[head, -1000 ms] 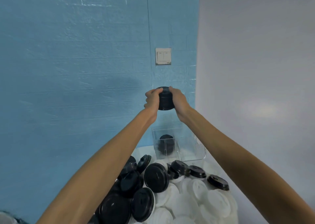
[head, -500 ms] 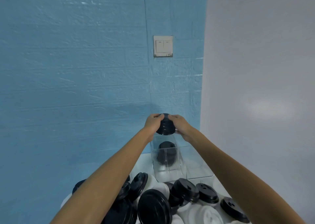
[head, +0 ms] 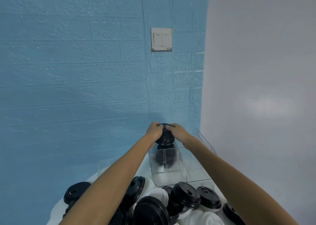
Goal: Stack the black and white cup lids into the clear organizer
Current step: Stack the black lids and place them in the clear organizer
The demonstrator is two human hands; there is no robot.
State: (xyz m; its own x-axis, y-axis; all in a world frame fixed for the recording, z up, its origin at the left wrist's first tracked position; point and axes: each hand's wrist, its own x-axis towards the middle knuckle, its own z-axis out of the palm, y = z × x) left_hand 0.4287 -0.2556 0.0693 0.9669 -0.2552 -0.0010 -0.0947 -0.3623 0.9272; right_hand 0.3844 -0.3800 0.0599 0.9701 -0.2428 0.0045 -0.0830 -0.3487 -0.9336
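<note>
Both hands, left hand (head: 154, 131) and right hand (head: 177, 132), now hold the stack of black lids (head: 165, 134) lower than before, just above the black lids (head: 166, 156) already inside the clear organizer (head: 181, 166).

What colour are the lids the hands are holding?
Black. The stack of lids shows best in the head view, held over the clear organizer.

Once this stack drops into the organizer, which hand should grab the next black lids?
Probably right. Both the left hand and right hand grip the black lid stack over the clear organizer, but upright black lids lie nearer the right forearm.
</note>
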